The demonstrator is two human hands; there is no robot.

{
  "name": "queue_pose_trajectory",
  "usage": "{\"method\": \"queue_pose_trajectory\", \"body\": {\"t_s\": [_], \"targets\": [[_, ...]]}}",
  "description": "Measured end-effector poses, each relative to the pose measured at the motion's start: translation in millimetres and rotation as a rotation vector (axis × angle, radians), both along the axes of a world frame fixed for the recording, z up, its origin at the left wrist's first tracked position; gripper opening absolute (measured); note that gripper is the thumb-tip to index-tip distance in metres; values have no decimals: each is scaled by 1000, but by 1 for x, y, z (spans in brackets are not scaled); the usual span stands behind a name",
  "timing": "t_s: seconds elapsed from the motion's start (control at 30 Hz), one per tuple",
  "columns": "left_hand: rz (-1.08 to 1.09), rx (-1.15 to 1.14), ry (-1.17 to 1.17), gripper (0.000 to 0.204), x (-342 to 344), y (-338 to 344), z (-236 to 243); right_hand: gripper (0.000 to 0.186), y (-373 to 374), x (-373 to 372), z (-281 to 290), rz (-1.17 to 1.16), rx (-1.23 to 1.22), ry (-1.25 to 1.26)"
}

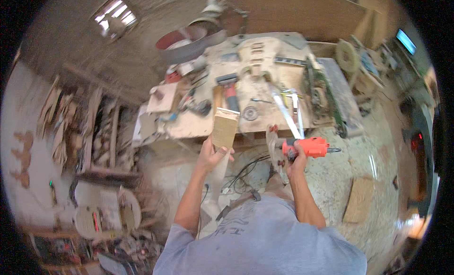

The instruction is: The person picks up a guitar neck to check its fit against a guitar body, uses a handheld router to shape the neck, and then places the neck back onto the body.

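My left hand point(213, 154) is closed round the lower end of a flat rectangular wooden block point(225, 129), held up in front of the workbench. A pale strip shows below that hand; what it is I cannot make out. In my right hand point(296, 159) is an orange hand-held router point(313, 147), lying on its side with its cord end to the right. Its flat, pale base plate point(274, 149), with small red knobs, faces left toward the block. Block and router are apart. Beyond them, a pale guitar-body-shaped wooden piece point(257, 50) lies on the bench.
The cluttered workbench point(279, 118) carries a red-and-black tool point(231, 93), metal bars point(282, 107) and a tape roll point(250, 113). Black cables point(247, 172) trail on the floor below. A wooden board point(358, 200) lies at right; a wood rack point(109, 133) stands left.
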State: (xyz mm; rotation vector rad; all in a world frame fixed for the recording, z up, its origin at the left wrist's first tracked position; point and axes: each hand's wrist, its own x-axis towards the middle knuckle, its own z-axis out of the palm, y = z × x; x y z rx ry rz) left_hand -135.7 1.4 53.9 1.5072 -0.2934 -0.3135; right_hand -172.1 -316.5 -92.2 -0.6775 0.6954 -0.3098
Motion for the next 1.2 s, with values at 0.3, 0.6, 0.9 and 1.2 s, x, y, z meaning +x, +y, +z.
{"method": "queue_pose_trajectory", "body": {"t_s": [0.3, 0.6, 0.9, 1.2], "targets": [[-392, 298, -313, 101, 66, -134, 27, 39, -84, -104, 93, -518, -488, -90], [-871, 618, -359, 87, 124, -308, 94, 48, -194, -163, 118, -721, -649, -88], [-1120, 778, -594, 82, 158, -441, 102, 49, -239, -185, 151, -842, -689, -133], [-1260, 998, -1012, 81, 194, -496, 77, 44, -226, -201, 142, -969, -703, 26]]}}
